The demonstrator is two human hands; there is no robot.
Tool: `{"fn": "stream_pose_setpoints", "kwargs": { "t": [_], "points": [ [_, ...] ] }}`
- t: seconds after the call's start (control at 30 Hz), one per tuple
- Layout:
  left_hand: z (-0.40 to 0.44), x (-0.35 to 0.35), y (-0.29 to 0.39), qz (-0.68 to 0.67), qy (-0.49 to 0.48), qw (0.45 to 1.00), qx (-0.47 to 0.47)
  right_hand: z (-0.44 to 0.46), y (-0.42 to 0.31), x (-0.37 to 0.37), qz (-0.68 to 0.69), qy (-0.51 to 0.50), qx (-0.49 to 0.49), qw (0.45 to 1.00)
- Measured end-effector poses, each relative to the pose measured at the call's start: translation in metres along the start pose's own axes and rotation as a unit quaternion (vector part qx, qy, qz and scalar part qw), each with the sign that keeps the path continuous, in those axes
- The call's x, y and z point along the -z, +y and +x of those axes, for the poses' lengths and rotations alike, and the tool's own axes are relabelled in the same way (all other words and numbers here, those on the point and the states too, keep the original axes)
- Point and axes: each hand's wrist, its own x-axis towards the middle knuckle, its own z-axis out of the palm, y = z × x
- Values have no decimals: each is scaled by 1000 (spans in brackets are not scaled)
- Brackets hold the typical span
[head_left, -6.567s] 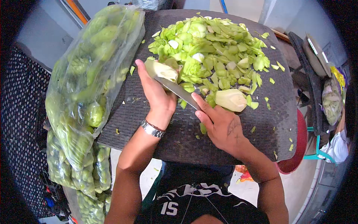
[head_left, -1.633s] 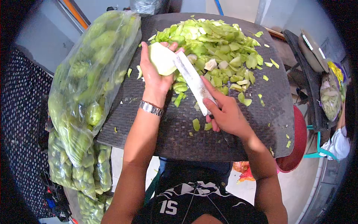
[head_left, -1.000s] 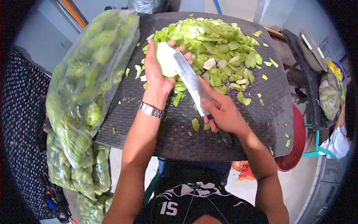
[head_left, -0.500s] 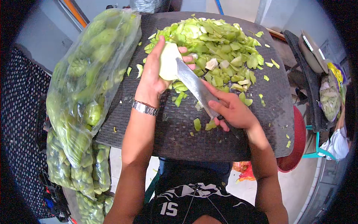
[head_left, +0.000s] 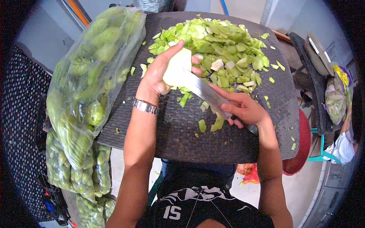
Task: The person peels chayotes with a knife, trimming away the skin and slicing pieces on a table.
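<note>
A pale peeled vegetable piece (head_left: 177, 68) lies in my left hand (head_left: 155, 74), with the thumb along its upper left side and fingertips at its right. My right hand (head_left: 243, 108) grips a knife (head_left: 207, 93) by its handle. The blade points up and left, its tip end against the cut face of the piece. Behind both hands spreads a heap of green peelings (head_left: 224, 47) on the dark woven table (head_left: 182, 140). A few loose peels (head_left: 202, 125) are scattered near the knife.
A clear plastic bag of green vegetables (head_left: 95, 72) leans over the table's left edge. Below it are more filled bags (head_left: 81, 174). A red tub (head_left: 302, 144) stands beyond the right edge, near a teal stool frame (head_left: 323, 148) and a bag (head_left: 336, 98) at far right.
The peeled vegetable has gone from whole to a flat-faced piece. Over the last second my left hand turned and shifted slightly right with it, while the knife and my right hand moved right and down.
</note>
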Motion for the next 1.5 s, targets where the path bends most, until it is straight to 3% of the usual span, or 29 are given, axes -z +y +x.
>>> {"fn": "stream_pose_setpoints", "kwargs": {
  "t": [0.13,0.33,0.53,0.73,0.93,1.03,1.13,1.17,1.2,1.27,1.5],
  "points": [
    [11,1,-11,-108,14,991,-78,5,7,-5,53,18,6,998],
    [26,-13,-29,-197,143,947,-210,19,13,-21,102,56,39,992],
    [27,-26,-39,-203,197,915,-288,18,5,-32,138,44,42,989],
    [30,-21,-43,-173,236,917,-270,20,6,-27,157,23,44,986],
    [34,-7,-45,-231,213,924,-219,11,0,-18,182,-4,11,983],
    [35,6,-37,-308,223,894,-235,8,5,-19,138,46,8,989],
    [32,18,-28,-341,245,865,-275,-6,-18,-23,-54,92,-9,994],
    [30,20,-29,-343,225,873,-264,1,-7,-28,-169,139,109,970],
    [27,16,-29,-346,205,880,-253,9,-7,-36,-291,212,211,909],
    [23,6,-29,-335,188,891,-242,-4,-18,-43,-364,210,100,902],
    [21,7,-29,-290,162,905,-265,-1,-10,-43,-320,221,139,911]
  ]
}}
